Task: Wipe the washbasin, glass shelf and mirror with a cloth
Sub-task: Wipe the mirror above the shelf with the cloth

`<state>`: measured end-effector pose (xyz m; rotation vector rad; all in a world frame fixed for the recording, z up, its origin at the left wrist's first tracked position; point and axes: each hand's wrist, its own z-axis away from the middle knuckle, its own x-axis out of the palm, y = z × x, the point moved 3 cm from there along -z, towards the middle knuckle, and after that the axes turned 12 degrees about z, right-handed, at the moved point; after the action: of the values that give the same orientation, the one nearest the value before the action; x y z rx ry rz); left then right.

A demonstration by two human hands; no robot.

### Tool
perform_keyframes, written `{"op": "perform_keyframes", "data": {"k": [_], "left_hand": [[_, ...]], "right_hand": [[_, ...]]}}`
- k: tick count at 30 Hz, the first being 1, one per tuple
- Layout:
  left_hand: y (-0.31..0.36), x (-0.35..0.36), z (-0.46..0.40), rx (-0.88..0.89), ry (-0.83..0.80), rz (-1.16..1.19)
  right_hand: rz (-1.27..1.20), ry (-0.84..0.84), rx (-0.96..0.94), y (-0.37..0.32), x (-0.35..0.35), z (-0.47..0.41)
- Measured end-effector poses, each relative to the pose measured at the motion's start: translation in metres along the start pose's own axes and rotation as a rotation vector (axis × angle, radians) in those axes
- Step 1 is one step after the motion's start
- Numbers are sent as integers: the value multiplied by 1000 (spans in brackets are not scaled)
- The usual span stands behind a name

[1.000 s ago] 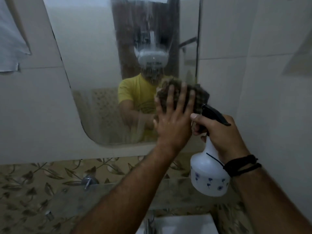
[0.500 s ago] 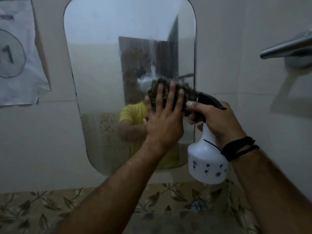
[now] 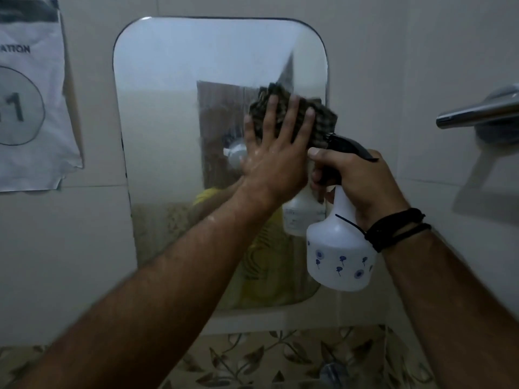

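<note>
- Where the wall runs out to the left of the mirror point(image 3: 179, 113), a curled paper sheet point(image 3: 31, 108) hangs, printed with a circle and part of a number.
- Rounded at its corners, the mirror is fixed to pale tiles point(image 3: 421, 66) and looks hazy and streaked across much of its glass.
- Against the mirror's right half, the left hand point(image 3: 276, 157) lies flat with fingers spread, pressing a dark checked cloth point(image 3: 292, 113) onto the glass; hand and forearm look wet.
- Just right of that, at the mirror's right edge, the right hand point(image 3: 362, 181) is wrapped around the neck of a white spray bottle point(image 3: 341, 254) with small blue flowers, forefinger up by its black trigger head.
- Right of the mirror, a chrome bar point(image 3: 477, 110) juts from the wall.
- Below the mirror runs a band of leaf-patterned tile point(image 3: 266, 357).
</note>
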<state>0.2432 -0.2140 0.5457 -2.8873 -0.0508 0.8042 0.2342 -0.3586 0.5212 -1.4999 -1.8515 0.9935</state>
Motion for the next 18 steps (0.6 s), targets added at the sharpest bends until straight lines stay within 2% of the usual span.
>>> {"op": "perform_keyframes", "data": {"k": [7,11,14,18], "left_hand": [[-7,-44,-91,-20,80,24],[-6,-62,-125,-52,55,57],[-4,-60,-117,-50,62,58],[-4,-30,-65,26,83,34]], "right_hand": [[98,31,-7,4,-1,1],[116,29,8,8,-1,1],[100,50,27,11,-3,0],[100,72,28,11,-7,-2]]}}
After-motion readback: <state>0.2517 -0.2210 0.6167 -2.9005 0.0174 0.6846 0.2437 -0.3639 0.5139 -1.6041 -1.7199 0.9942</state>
